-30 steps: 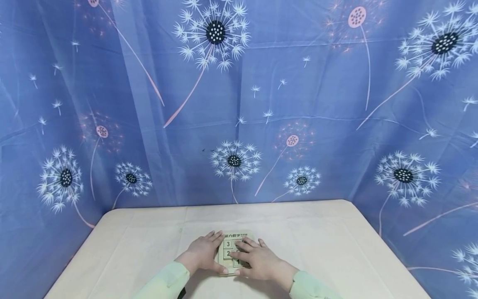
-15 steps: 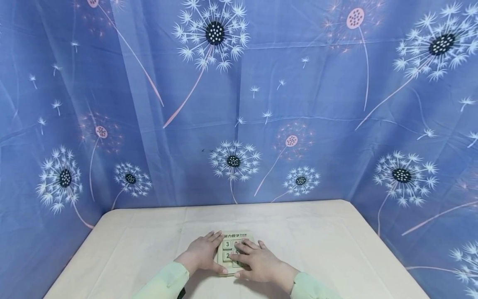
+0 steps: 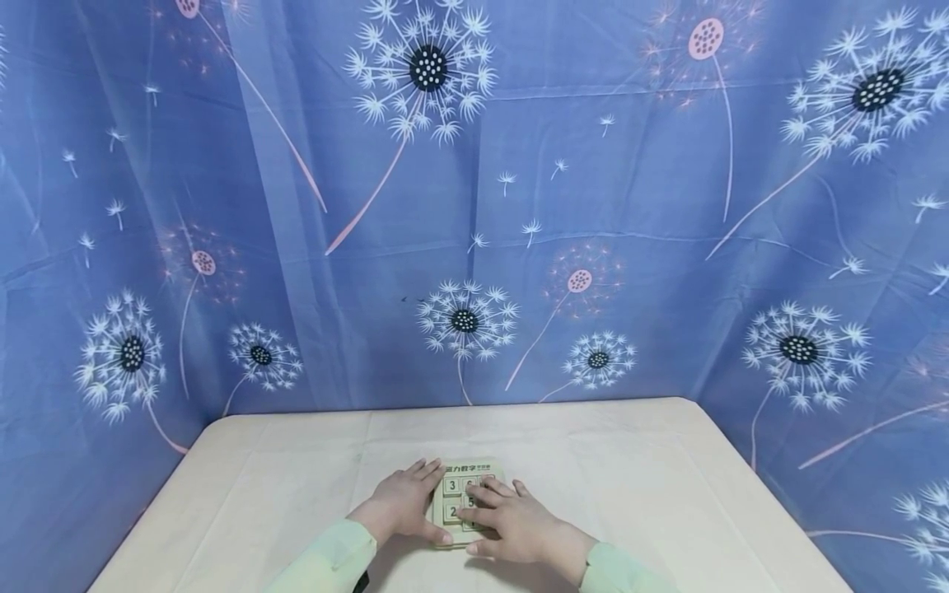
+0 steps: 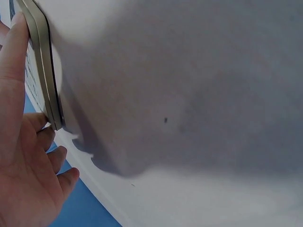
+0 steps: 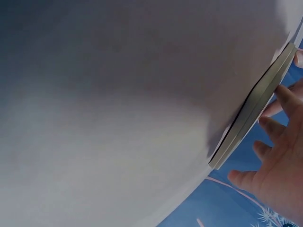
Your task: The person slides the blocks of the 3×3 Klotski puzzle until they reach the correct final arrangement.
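Number board (image 3: 461,534) is positioned flat between the two hands, on the pale tabletop (image 3: 608,453). Left hand (image 3: 404,499) is spread wide along the board's left side; in the left wrist view its thumb is laid against the board's edge and its forefinger is placed at a corner. Right hand (image 3: 519,520) is extended over the board's right part, fingers apart; a fingertip is rested at the tile marked 2 (image 3: 451,512). Between that tile and the tile marked 3 (image 3: 452,485), both near the left hand, a gap is seen. The tile marked 6 (image 3: 469,483) and the tile marked 5 (image 3: 470,501) are partly covered by right-hand fingers; what is under the palm cannot be told. Pale green sleeves (image 3: 326,560) are worn on both arms. Beyond the hands, the tabletop is backed by blue dandelion-print cloth (image 3: 385,329).
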Demonstrator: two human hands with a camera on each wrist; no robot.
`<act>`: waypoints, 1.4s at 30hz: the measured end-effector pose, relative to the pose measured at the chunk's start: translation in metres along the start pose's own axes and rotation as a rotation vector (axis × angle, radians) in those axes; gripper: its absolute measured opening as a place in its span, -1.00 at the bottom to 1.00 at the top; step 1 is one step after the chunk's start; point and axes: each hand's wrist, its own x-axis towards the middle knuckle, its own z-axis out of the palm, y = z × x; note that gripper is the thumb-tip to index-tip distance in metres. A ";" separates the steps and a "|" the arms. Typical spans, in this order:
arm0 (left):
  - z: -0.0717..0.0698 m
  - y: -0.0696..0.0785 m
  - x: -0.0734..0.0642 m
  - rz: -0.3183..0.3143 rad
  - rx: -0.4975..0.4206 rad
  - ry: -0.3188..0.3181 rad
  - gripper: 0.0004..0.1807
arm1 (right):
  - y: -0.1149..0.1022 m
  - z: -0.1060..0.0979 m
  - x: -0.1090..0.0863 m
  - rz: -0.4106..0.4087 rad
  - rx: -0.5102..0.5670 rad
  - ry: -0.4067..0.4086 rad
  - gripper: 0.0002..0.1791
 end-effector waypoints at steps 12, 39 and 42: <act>0.003 -0.002 0.003 0.000 0.003 0.007 0.24 | -0.001 -0.001 -0.003 -0.012 -0.009 -0.003 -0.40; 0.000 0.001 -0.002 0.010 -0.014 0.017 0.23 | 0.001 0.003 -0.006 -0.036 -0.019 -0.006 -0.42; 0.000 0.001 -0.003 0.013 -0.012 0.021 0.23 | 0.000 0.003 -0.006 -0.040 -0.020 -0.006 -0.42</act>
